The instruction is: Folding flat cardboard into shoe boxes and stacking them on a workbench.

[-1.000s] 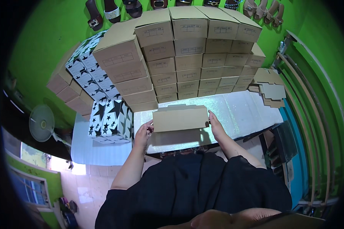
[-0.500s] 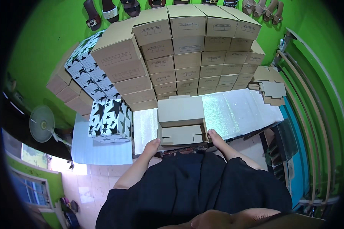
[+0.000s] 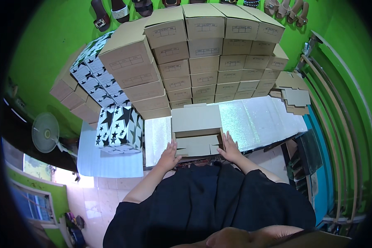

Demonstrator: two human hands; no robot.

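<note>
In the head view, a person in a black garment is standing at a table (image 3: 260,120) covered with a shiny silver sheet, and both bare hands are working on an open brown cardboard shoebox (image 3: 197,131) that is lying on the near edge of the table, right in front of the body. The box's lid is folding back flat, away from the person, while the open tray is facing up. The left hand (image 3: 168,155) is pressing against the box's left side with its fingers spread and flat, not curled around anything. The right hand (image 3: 230,148) is resting against the box's right side wall, fingers likewise extended and open, touching the cardboard edge.

Just left of the box, a black-and-white star-patterned box (image 3: 119,129) is standing on a white sheet. Behind the open box, a tall wall of stacked brown shoeboxes (image 3: 202,62) is rising against the green wall (image 3: 41,45), with more star-patterned boxes (image 3: 93,78) piled at its left side. Flat unfolded cardboard blanks (image 3: 295,93) are lying at the table's far right corner. Sandals (image 3: 111,10) are hanging along the top of the wall, and a white floor fan (image 3: 45,132) is standing on the far left.
</note>
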